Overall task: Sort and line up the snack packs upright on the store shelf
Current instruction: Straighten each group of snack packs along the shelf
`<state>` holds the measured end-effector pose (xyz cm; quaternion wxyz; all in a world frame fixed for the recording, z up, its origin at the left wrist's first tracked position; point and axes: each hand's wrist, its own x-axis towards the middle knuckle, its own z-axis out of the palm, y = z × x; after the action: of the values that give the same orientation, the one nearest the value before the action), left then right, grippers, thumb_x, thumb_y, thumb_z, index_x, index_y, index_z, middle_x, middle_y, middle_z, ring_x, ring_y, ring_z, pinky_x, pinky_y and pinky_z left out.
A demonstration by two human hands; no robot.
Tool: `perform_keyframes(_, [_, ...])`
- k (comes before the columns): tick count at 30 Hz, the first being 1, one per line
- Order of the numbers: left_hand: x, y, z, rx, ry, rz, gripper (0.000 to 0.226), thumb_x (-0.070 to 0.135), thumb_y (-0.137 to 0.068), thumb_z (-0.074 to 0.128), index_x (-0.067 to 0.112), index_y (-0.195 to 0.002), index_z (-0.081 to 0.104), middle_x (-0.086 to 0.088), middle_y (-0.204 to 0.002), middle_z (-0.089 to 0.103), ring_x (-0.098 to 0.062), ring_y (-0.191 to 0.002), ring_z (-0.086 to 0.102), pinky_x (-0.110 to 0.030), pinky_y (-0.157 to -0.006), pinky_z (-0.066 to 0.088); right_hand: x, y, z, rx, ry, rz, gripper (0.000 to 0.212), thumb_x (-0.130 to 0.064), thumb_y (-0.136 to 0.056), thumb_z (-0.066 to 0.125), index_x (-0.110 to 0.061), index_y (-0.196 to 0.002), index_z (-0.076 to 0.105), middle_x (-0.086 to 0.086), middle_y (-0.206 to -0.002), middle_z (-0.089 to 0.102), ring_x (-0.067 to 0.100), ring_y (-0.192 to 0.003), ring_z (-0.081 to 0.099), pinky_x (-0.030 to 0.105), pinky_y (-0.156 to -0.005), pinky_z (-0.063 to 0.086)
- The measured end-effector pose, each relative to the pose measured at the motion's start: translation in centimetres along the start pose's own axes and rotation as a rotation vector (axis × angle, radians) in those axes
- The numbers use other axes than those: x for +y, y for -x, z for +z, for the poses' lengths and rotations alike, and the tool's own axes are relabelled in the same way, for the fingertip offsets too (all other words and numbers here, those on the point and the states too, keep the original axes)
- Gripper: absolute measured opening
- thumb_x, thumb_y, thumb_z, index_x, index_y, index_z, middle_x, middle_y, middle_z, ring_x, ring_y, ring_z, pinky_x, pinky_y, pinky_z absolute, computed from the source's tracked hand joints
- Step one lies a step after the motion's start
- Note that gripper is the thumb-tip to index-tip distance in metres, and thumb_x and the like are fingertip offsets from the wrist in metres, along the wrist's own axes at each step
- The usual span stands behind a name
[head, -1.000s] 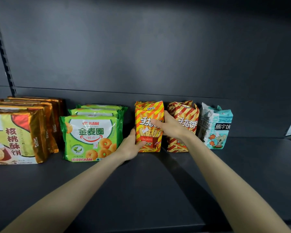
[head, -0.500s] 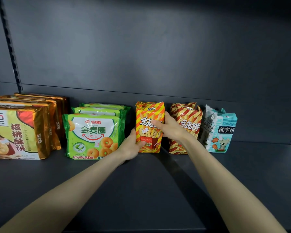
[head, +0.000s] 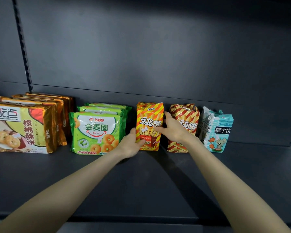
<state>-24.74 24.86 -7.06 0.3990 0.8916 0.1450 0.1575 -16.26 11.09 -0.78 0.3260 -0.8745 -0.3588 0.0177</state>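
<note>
A yellow-and-orange striped finger-biscuit pack point(head: 149, 115) stands upright near the back of the dark shelf point(head: 141, 182). My left hand point(head: 130, 145) grips its lower left side, thumb across the front. My right hand point(head: 172, 128) holds its right edge, partly covering a red-striped finger-biscuit pack point(head: 186, 118) standing just to the right. A pale blue bear-biscuit pack point(head: 217, 132) stands further right. Left of my hands stand a row of green ring-biscuit packs point(head: 96, 132) and a row of gold walnut-cookie packs point(head: 23, 128).
The shelf's dark back panel point(head: 158, 56) rises behind the packs, with a slotted upright point(head: 22, 47) at the left. The shelf's front edge point(head: 124, 219) runs below my forearms. Bare shelf lies right of the blue pack.
My hands stay on the yellow striped pack. The view has shifted slightly, so the packs sit a little further right and higher in frame.
</note>
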Motion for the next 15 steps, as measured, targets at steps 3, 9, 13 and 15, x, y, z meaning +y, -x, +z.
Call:
perform_keyframes(3, [0.4, 1.0, -0.2, 0.023, -0.076, -0.007, 0.055, 0.028, -0.096, 0.053, 0.007, -0.14, 0.028, -0.012, -0.137, 0.05, -0.026, -0.122, 0.052, -0.03, -0.093, 0.043, -0.4, 1.3, -0.6, 0.005, 0.07, -0.024, 0.069, -0.019, -0.093, 0.058, -0.009, -0.147, 0.017, 0.011, -0.145, 0.042, 0.026, -0.134, 0.04, 0.034, -0.102, 0.04])
perform_keyframes(9, [0.7, 4.6, -1.6, 0.058, -0.167, 0.05, 0.044, 0.029, -0.093, 0.057, 0.008, -0.131, 0.048, -0.01, -0.126, 0.059, -0.022, -0.11, 0.058, -0.027, -0.089, 0.045, -1.1, 3.7, -1.1, 0.031, 0.282, -0.113, 0.058, -0.027, -0.093, 0.059, -0.007, -0.141, 0.034, 0.013, -0.138, 0.048, 0.028, -0.125, 0.048, 0.032, -0.094, 0.044])
perform_keyframes(13, [-1.0, 7.6, -3.5, 0.157, -0.242, 0.092, 0.034, 0.028, -0.091, 0.059, 0.01, -0.12, 0.059, -0.006, -0.113, 0.066, -0.019, -0.101, 0.062, -0.03, -0.089, 0.048, -2.3, 4.4, 0.4, -0.008, 0.329, -0.169, 0.055, -0.032, -0.092, 0.058, -0.012, -0.14, 0.04, 0.012, -0.141, 0.047, 0.03, -0.127, 0.046, 0.04, -0.101, 0.044])
perform_keyframes(15, [-2.1, 8.8, -4.8, 0.219, -0.252, 0.079, 0.032, 0.028, -0.09, 0.061, 0.01, -0.116, 0.061, -0.005, -0.108, 0.066, -0.02, -0.098, 0.062, -0.031, -0.088, 0.049, -3.2, 4.4, 1.6, -0.042, 0.333, -0.187, 0.053, -0.032, -0.09, 0.059, -0.013, -0.137, 0.044, 0.012, -0.14, 0.048, 0.03, -0.127, 0.045, 0.045, -0.101, 0.042])
